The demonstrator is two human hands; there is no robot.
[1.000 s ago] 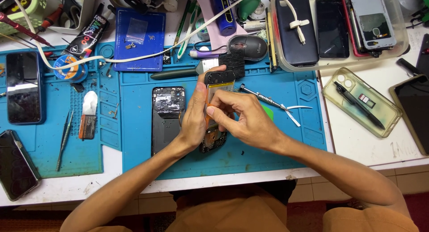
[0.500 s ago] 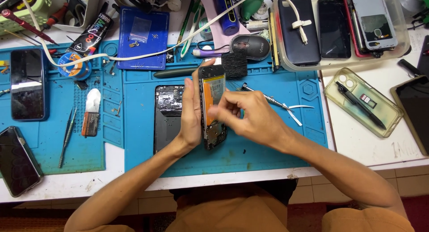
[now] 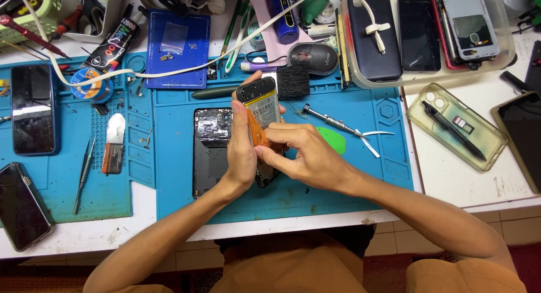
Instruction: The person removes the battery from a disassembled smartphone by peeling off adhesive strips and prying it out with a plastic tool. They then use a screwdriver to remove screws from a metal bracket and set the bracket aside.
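The opened phone [image 3: 260, 121] shows a matt paper-like battery label, a glossy black plastic camera cover and an orange plastic strip. The back cover [image 3: 211, 149] lying beside it looks dark and shiny, with crinkled foil-like patches. The work mat [image 3: 338, 180] is matt blue, rubbery and smooth, with moulded recesses. The screwdriver [image 3: 329, 119] has a knurled, bright metal shaft. The tweezers [image 3: 83, 172] are dull grey metal. The clear phone case [image 3: 456, 126] is soft-looking, glossy, yellowed plastic. The brush [image 3: 293, 78] has dense matt black bristles. The desk [image 3: 468, 186] is white, scuffed and matt.
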